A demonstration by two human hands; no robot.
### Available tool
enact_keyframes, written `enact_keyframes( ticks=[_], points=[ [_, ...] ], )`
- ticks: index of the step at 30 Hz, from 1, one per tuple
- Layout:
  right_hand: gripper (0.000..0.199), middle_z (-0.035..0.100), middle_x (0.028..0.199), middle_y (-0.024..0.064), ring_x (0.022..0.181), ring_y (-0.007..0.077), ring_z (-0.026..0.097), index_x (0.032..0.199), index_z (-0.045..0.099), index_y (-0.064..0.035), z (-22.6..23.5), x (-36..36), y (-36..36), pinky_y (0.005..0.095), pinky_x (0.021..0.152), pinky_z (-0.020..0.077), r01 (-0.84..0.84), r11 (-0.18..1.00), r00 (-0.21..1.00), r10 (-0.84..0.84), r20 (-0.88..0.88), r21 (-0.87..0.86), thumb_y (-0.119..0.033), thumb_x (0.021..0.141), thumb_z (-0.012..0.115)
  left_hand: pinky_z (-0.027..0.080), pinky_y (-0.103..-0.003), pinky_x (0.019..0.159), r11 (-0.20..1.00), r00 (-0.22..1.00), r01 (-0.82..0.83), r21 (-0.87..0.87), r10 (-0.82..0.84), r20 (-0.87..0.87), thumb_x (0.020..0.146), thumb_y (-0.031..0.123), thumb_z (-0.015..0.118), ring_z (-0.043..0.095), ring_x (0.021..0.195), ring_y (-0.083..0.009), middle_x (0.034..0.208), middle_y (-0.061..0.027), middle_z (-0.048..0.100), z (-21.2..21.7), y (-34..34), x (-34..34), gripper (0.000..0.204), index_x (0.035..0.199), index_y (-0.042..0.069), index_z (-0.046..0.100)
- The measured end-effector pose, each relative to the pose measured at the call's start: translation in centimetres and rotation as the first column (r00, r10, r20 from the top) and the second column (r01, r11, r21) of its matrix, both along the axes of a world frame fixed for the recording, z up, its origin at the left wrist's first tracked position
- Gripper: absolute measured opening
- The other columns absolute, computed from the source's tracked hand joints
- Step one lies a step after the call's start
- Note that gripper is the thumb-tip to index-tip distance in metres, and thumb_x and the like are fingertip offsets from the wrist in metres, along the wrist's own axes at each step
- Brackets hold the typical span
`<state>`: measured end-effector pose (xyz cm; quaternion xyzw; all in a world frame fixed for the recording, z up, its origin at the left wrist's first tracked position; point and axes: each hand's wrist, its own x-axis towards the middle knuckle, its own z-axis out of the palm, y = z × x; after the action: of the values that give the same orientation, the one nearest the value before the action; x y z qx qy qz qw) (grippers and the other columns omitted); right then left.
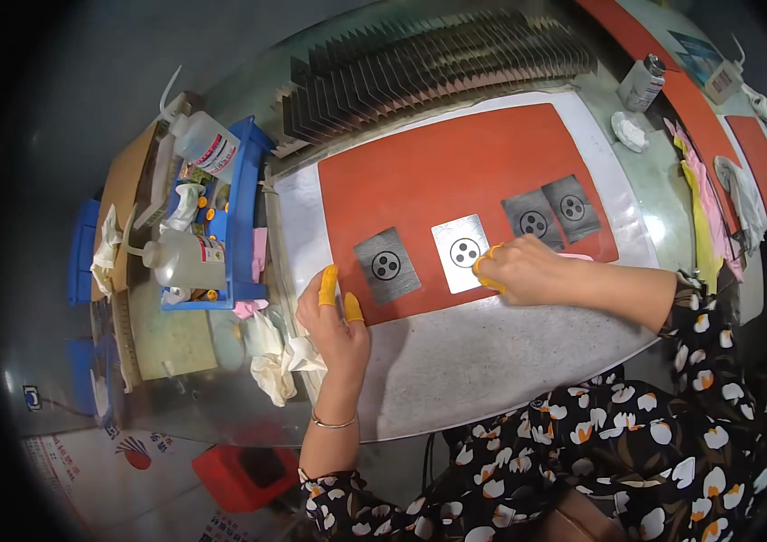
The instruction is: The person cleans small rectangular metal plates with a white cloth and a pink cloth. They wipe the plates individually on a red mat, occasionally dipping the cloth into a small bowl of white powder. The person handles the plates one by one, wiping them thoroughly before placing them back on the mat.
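Observation:
A bright silver rectangular plate [449, 235] with a black circle holding three dots lies on the red mat [420, 172]. My right hand [528, 274], with yellow finger cots, is curled closed at its right edge; whatever its fingertips pinch is hidden. My left hand [336, 330] rests at the mat's lower left corner, open, two fingers in yellow cots and nothing held. A darker grey plate [387, 287] with the same mark lies between the hands. Two more dark plates, one [528, 210] overlapping the other [582, 226], lie beyond my right hand.
A long rack [438, 77] of upright dark plates spans the back. On the left, a blue tray [241, 217] carries squeeze bottles, one [187, 260] near me. White cloth [271, 370] lies beside my left hand. At right stand a bottle [642, 83] and pink and yellow cloths [704, 208].

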<state>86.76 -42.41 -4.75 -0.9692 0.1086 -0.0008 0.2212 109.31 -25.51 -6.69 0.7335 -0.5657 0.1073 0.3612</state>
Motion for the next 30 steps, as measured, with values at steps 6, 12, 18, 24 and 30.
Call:
enact_keyframes(
  ticks=[6, 12, 18, 24, 30],
  points=[
    [0.008, 0.058, 0.064, 0.016, 0.059, 0.0325, 0.058, 0.078, 0.054, 0.0003, 1.3, 1.4, -0.4, 0.0422, 0.052, 0.0432, 0.001, 1.0, 0.997, 0.001, 0.077, -0.028, -0.005, 0.072, 0.056, 0.03, -0.039, 0.086, 0.999, 0.998, 0.043, -0.006, -0.043, -0.037, 0.07, -0.006, 0.057, 0.046, 0.099, -0.0297, 0.113, -0.0135, 0.051, 0.0, -1.1, -0.6, 0.043, 0.112, -0.001, 0.05],
    [0.006, 0.059, 0.065, 0.0153, 0.06, 0.0327, 0.058, 0.078, 0.054, -0.0018, 1.1, 0.7, -4.2, 0.0435, 0.052, 0.0433, -0.012, 0.997, 0.994, 0.02, 0.11, -0.075, -0.007, 0.074, 0.056, 0.031, -0.039, 0.086, 1.0, 0.988, 0.001, -0.014, -0.003, -0.154, 0.071, -0.007, 0.056, 0.046, 0.1, -0.0294, 0.114, -0.0135, 0.05, -0.8, -0.1, -0.6, 0.041, 0.111, -0.001, 0.05],
    [0.011, 0.057, 0.063, 0.0141, 0.058, 0.0321, 0.057, 0.075, 0.054, -0.0022, 0.4, 5.1, -3.2, 0.042, 0.05, 0.0421, -0.082, 0.994, 0.996, 0.085, 0.039, -0.072, -0.013, 0.077, 0.056, 0.031, -0.039, 0.087, 0.999, 0.993, 0.032, 0.032, -0.028, -0.113, 0.071, -0.007, 0.057, 0.045, 0.101, -0.0303, 0.114, -0.0139, 0.049, -0.6, -0.8, -0.7, 0.041, 0.111, -0.001, 0.05],
    [0.012, 0.056, 0.064, 0.0149, 0.058, 0.0337, 0.057, 0.075, 0.054, -0.0019, -0.2, 4.2, -4.4, 0.0435, 0.05, 0.0428, 0.048, 0.996, 0.991, -0.038, 0.127, -0.081, -0.013, 0.075, 0.058, 0.03, -0.038, 0.09, 0.998, 0.979, 0.044, 0.045, -0.034, -0.2, 0.071, -0.007, 0.056, 0.044, 0.103, -0.0305, 0.116, -0.0128, 0.048, -0.6, -1.0, -1.0, 0.045, 0.116, 0.001, 0.049],
    [0.011, 0.059, 0.067, 0.0158, 0.06, 0.0339, 0.058, 0.078, 0.056, -0.0031, 0.3, 4.4, -5.1, 0.0444, 0.051, 0.0434, 0.026, 0.995, 0.997, -0.02, 0.068, -0.092, -0.011, 0.071, 0.059, 0.032, -0.036, 0.094, 0.998, 0.982, 0.013, 0.056, -0.002, -0.187, 0.074, -0.007, 0.053, 0.041, 0.109, -0.0287, 0.118, -0.0121, 0.047, -0.9, 0.0, -0.8, 0.042, 0.115, 0.0, 0.05]
  ],
)
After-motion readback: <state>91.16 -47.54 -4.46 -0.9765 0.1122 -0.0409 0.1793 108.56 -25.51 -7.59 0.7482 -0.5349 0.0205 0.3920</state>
